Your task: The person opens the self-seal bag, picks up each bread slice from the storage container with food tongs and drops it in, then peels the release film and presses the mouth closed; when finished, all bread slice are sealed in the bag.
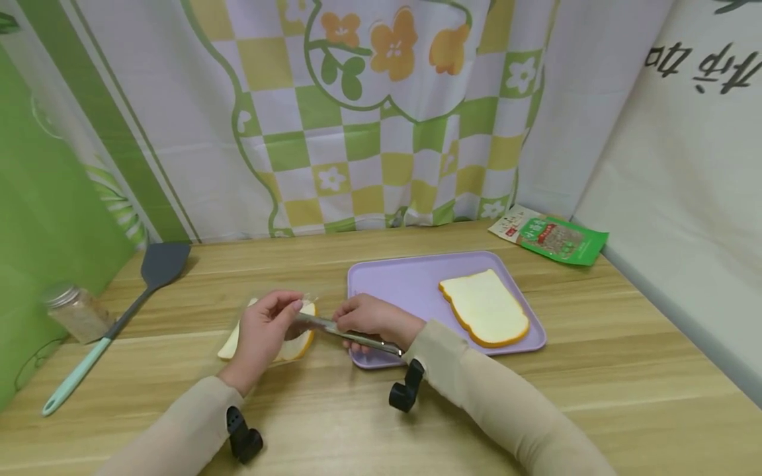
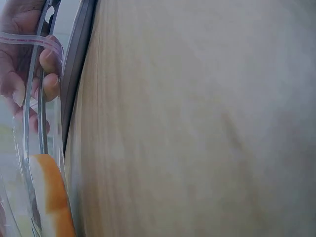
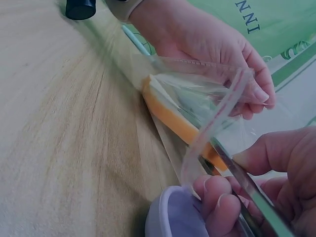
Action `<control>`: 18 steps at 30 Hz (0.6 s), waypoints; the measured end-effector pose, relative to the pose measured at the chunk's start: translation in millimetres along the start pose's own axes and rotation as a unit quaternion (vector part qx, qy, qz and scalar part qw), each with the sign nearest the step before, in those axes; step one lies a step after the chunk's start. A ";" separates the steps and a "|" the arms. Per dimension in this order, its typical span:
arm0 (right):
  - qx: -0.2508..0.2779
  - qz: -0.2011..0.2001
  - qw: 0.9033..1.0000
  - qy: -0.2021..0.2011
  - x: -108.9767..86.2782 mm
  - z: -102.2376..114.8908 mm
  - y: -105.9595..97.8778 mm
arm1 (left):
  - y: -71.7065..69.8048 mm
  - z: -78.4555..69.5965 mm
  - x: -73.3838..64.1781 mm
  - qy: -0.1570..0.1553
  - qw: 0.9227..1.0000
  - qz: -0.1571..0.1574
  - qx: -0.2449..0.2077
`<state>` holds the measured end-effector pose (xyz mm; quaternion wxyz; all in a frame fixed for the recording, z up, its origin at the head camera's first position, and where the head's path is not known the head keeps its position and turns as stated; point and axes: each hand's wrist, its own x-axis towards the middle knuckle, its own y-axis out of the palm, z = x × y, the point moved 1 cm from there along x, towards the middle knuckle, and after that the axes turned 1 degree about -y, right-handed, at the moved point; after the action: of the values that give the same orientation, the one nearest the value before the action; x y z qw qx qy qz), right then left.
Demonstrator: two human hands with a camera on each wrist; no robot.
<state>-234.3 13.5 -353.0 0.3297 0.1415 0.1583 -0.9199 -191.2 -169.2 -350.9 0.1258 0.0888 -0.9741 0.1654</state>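
My left hand pinches the edge of a clear plastic bag near its mouth. Inside the bag lies a bread slice with an orange-brown crust. Metal tongs are gripped in my right hand. In the right wrist view their arms pass through the bag's mouth toward the slice; whether the tips clasp it I cannot tell. Part of the bagged slice is hidden behind my left hand in the head view. To the right, a second bread slice lies flat on a purple tray.
On the left, a dark spatula with a mint handle leans by a lidded glass jar. A green-and-white food packet lies at the back right of the wooden table. A patterned curtain hangs behind.
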 end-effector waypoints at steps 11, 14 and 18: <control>0.005 0.019 1.000 0.005 -3.4 6.2 -17.6 | -2.0 1.8 1.0 -0.002 0.999 0.002 -0.055; -0.010 0.030 0.999 0.007 -3.0 10.3 -21.6 | -2.8 1.5 2.0 0.002 0.999 -0.002 -0.043; -0.015 0.039 0.999 0.011 -1.5 10.9 -24.0 | -3.9 2.1 2.1 0.019 0.999 -0.009 -0.028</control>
<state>-250.5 27.8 -337.8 0.3657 0.1522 0.1703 -0.9023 -192.9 -173.8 -351.1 0.1477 0.0904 -0.9751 0.1384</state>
